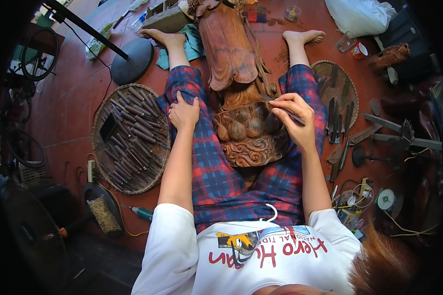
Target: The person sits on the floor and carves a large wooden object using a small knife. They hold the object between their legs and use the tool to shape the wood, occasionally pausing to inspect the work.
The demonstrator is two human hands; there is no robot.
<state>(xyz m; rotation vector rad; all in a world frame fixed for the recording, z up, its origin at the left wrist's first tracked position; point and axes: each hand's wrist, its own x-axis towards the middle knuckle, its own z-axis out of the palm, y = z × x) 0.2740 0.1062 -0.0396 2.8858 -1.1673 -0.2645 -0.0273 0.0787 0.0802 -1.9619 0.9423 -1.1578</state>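
Observation:
A reddish-brown wooden statue (231,54) lies between my outstretched legs. Its base, carved with rounded petals and swirling curls (248,142), is the part closest to me. Over the right side of that base, my right hand (298,120) pinches a slim carving chisel (294,116) between thumb and fingers. The chisel's tip points left and away, close to the narrow part of the wood above the petals; whether it touches cannot be made out. My left hand (184,113) lies on my left leg with its fingers apart, holding nothing.
On the left, a round woven tray (99,157) bears many chisels and a dark phone-like slab (108,128). A second tray (325,73) with blades stands right. A black round stand base (132,61), a green-handled tool (142,213), metal bars (398,125) and cords surround me.

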